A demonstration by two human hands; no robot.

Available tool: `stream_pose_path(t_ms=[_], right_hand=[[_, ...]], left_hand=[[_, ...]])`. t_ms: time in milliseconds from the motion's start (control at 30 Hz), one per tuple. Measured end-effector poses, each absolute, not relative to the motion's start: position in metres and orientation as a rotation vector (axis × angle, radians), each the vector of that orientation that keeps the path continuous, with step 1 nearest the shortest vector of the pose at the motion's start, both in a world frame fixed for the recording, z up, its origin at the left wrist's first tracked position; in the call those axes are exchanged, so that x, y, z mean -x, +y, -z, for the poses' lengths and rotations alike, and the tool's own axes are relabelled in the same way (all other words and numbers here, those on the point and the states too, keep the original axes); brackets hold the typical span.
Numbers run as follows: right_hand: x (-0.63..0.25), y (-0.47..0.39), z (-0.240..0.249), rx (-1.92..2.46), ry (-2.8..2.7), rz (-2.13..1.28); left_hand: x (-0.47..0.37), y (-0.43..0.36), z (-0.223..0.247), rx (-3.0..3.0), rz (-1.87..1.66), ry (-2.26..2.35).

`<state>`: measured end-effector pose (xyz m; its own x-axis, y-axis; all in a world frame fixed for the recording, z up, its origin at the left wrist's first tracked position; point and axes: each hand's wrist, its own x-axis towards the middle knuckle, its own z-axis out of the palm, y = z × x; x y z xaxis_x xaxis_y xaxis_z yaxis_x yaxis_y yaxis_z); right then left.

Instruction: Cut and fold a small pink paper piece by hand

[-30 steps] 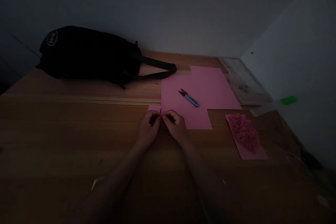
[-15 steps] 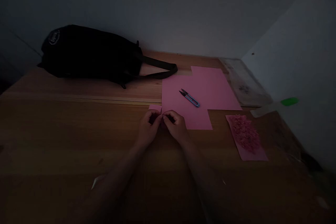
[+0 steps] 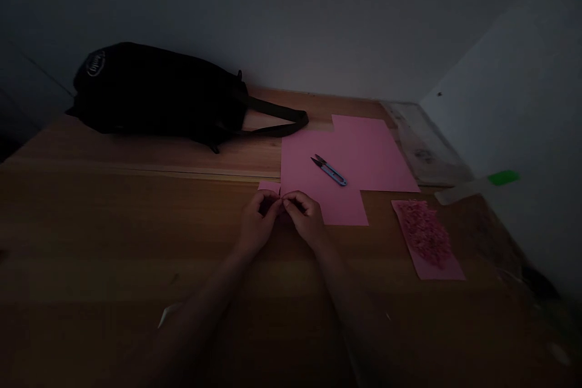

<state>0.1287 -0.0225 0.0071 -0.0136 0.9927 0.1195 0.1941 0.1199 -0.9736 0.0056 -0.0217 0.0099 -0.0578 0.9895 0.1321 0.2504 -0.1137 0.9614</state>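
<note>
My left hand (image 3: 260, 218) and my right hand (image 3: 304, 216) meet fingertip to fingertip, both pinched closed at the near left edge of the pink sheets. Whatever lies between the fingertips is too small and dark to make out. Just behind my left hand a small pink paper piece (image 3: 269, 186) shows on the table. Larger pink paper sheets (image 3: 313, 139) overlap beyond my right hand. On them lie blue-handled thread snips (image 3: 329, 170), their dark blades pointing up and left. Off to the right, a heap of pink shreds (image 3: 425, 231) rests on a pink paper slip (image 3: 439, 270).
A black bag (image 3: 159, 91) lies at the back left, its strap (image 3: 284, 124) reaching the sheets. Clear plastic packaging (image 3: 427, 139) sits at the back right. A green-tipped translucent item (image 3: 504, 177) stands by the right wall (image 3: 527, 103). The wooden table (image 3: 113, 242) spreads underneath.
Both hands stay pinched together in almost the same spot. The view has shifted very slightly; the snips, sheets and shreds lie as before.
</note>
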Motion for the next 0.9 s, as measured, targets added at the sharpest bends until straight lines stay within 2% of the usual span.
stream_pose_path(t_ms=[900], right_hand=[[-0.1300,-0.0223,-0.0083,1.270,-1.376,-1.073]], left_hand=[[-0.0048,-0.0214,-0.0054,-1.463,-1.220,1.378]])
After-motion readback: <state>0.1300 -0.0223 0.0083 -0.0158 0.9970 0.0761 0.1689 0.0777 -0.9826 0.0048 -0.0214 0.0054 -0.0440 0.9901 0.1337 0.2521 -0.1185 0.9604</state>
